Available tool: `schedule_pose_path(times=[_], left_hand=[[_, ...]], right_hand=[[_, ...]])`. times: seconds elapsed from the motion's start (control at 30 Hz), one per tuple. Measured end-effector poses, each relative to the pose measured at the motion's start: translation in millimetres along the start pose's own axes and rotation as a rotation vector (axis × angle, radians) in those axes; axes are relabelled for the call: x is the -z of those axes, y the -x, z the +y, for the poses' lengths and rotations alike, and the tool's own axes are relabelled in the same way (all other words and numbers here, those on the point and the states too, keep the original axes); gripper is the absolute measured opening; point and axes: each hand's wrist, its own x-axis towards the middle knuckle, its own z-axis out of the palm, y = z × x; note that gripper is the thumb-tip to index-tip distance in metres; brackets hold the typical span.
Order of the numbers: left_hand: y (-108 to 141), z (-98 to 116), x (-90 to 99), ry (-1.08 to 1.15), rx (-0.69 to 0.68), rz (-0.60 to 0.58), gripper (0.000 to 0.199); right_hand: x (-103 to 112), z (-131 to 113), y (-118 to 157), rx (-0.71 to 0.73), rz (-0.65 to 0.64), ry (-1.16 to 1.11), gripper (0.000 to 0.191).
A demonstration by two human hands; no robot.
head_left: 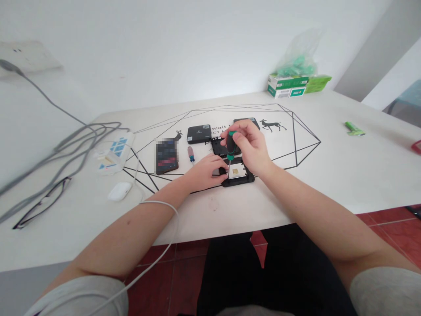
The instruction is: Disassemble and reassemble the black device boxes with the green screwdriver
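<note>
An opened black electronics box (247, 179) with a pale circuit board (241, 174) inside lies near the table's front edge. My right hand (251, 147) is closed around the handle of a green and black screwdriver (230, 147). The screwdriver stands nearly upright, its shaft reaching down to the board's left side. My left hand (208, 172) grips the box at its left edge, fingertips beside the shaft. Directly behind the box is a black cover (218, 148), partly hidden by my right hand. A second screwdriver (190, 154) with a red and blue handle rests left of it.
Two closed black boxes (199, 134) sit farther back. To the left are a phone (166, 156), a white earphone case (120, 191), a parts organizer (115, 153), glasses (42, 203) and grey cables (66, 151). A white cable (176, 232) crosses my left forearm. Green boxes (287, 82) stand back right.
</note>
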Motion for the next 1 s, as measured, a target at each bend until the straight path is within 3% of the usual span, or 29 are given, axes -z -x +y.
schedule_pose_path(times=[0.27, 0.5, 0.63, 0.8, 0.9, 1.0], left_hand=[[-0.4, 0.5, 1.6, -0.026, -0.014, -0.016, 0.011], [0.1, -1.2, 0.3, -0.018, -0.005, -0.016, 0.010], [0.6, -2.9, -0.4, -0.010, -0.012, -0.006, 0.010], [0.9, -0.8, 1.4, 0.008, 0.000, -0.022, 0.011], [1.0, 0.8, 2.4, 0.008, 0.005, -0.035, 0.011], [0.9, 1.3, 2.8, 0.004, 0.014, -0.035, 0.011]], right_hand=[[5.5, -0.7, -3.7, 0.204, 0.013, 0.304, 0.025], [2.2, -2.9, -0.7, 0.056, 0.052, 0.216, 0.028], [-2.7, 0.1, 1.2, 0.002, 0.022, 0.148, 0.042], [-5.2, 1.4, 5.8, -0.035, -0.028, 0.019, 0.029], [-2.2, -0.4, 5.5, 0.047, -0.033, 0.084, 0.019], [2.0, -1.0, 2.2, 0.170, 0.014, 0.270, 0.021]])
